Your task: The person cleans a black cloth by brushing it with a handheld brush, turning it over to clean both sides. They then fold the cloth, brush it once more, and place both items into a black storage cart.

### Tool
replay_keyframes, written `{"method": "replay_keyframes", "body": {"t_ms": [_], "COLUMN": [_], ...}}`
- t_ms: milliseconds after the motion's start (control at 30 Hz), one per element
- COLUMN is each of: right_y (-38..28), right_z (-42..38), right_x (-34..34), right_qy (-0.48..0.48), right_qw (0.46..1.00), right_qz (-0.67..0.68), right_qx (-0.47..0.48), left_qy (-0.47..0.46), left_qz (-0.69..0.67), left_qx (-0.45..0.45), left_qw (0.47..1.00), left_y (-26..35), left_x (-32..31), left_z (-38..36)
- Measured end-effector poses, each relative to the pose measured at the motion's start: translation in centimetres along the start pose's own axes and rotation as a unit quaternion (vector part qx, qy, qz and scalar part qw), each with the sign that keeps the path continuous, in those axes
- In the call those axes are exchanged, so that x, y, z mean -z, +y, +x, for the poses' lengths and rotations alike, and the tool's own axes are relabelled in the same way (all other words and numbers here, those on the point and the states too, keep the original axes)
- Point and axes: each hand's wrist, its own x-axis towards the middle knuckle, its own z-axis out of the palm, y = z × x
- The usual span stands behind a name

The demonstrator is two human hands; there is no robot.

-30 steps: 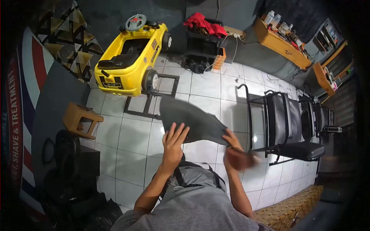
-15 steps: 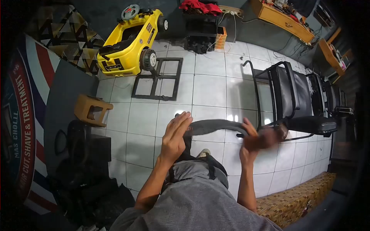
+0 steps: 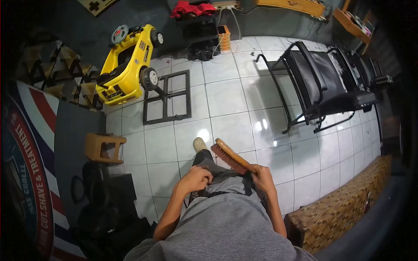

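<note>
The right hand (image 3: 262, 177) is closed around one end of a wooden brush (image 3: 230, 157); its grip is shut tight on the handle end, low by the person's waist; the brush is long and thin, and its long line runs from that hand up and to the left, away from the body, out over the white tile floor (image 3: 230, 91); the reddish bristles face down and to the left along its lower edge. The left hand (image 3: 193, 180) rests on a dark cloth (image 3: 220, 176) that lies across the lap, between the two hands; its fingers are curled down onto the cloth, but it is hard to tell if they pinch it or only press it; so the left hand is the nearer one to the cloth, and the brush sits just above and to the right of it, with its far tip over the person's shoe (image 3: 200, 144). Farther off on the floor stand a yellow toy car (image 3: 126, 65), a black metal frame (image 3: 167, 98) lying flat beside it, a small wooden stool (image 3: 103, 148) to the left, and a black chair (image 3: 322, 82) to the right; all are well apart from the hands.
</note>
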Motion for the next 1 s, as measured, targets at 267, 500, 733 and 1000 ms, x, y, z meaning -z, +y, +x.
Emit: {"method": "replay_keyframes", "body": {"t_ms": [267,500,733,1000], "right_y": [-1.8,0.8,-0.4,3.3], "right_z": [-1.0,-4.5,-10.4,-7.9], "right_x": [4.6,6.0,4.6,-0.2], "right_qy": [0.192,0.426,0.342,0.277], "right_qw": [0.976,0.902,0.832,0.927], "right_qz": [0.078,0.053,0.435,0.251], "right_qx": [0.070,-0.050,-0.041,0.013], "left_qy": [-0.062,0.010,0.083,0.208], "left_qz": [0.089,-0.103,-0.349,-0.296], "left_qx": [-0.135,-0.183,-0.056,-0.261], "left_qw": [0.985,0.978,0.932,0.895], "left_y": [4.2,11.6,12.4,20.0], "left_x": [-3.7,-4.2,-5.7,-2.5], "left_z": [7.2,10.1,12.8,11.2]}}
